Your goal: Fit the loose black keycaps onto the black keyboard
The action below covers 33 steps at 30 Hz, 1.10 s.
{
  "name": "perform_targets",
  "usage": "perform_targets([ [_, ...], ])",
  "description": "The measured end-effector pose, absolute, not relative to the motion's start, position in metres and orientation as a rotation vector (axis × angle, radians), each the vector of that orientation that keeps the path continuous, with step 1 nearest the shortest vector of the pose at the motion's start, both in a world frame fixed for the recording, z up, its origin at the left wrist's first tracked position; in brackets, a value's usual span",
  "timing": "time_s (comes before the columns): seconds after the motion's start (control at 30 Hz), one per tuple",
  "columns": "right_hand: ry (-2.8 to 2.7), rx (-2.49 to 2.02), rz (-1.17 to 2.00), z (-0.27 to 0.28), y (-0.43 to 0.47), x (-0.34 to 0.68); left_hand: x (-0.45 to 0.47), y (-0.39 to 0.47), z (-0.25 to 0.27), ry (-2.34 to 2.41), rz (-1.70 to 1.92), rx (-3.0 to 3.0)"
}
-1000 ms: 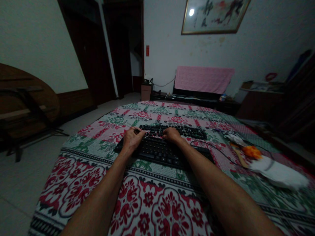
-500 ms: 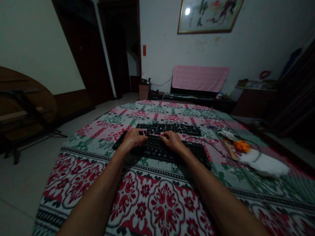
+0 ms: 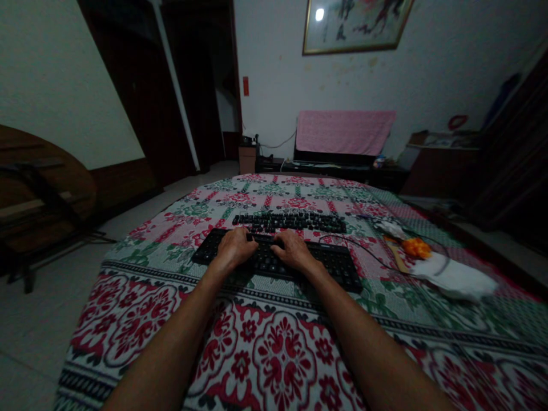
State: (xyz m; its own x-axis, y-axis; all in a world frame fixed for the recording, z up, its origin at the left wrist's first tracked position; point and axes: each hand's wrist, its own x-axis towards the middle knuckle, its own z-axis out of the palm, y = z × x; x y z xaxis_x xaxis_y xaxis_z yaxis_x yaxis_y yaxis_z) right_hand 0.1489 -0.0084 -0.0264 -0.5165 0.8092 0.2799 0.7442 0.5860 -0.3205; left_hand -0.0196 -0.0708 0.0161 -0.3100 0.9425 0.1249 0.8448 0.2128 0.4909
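Note:
A black keyboard [image 3: 338, 268] lies across the patterned tablecloth in front of me. My left hand [image 3: 236, 249] rests on its upper left part, fingers bent over the far edge and thumb pointing inward above the keys. On the other side of the keyboard's middle, my right hand [image 3: 294, 250] sits the same way, its thumb over the keys. Both sets of fingertips are largely hidden behind the backs of the hands. Just beyond the keyboard, many loose black keycaps [image 3: 291, 220] lie in rough rows on the cloth.
A dark cable [image 3: 363, 250] runs off to the right, towards a white cloth or bag [image 3: 456, 277] and an orange object [image 3: 416, 248]. The tablecloth [image 3: 282, 365] covers the whole table. A folded round tabletop [image 3: 43, 177] leans at the left wall.
Both hands have shifted slightly nearer on the keyboard, and the right thumb has moved lower over the keys. My view has turned a little; the keyboard and keycaps stay in place.

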Motion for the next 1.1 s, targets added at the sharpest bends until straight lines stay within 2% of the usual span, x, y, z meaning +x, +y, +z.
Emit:
perform_targets([
  [1.1,-2.417,-1.250,0.220,-0.0250,-0.0124,0.1484,-0.0130,-0.0722,0.0172,2.400,0.537,1.790],
])
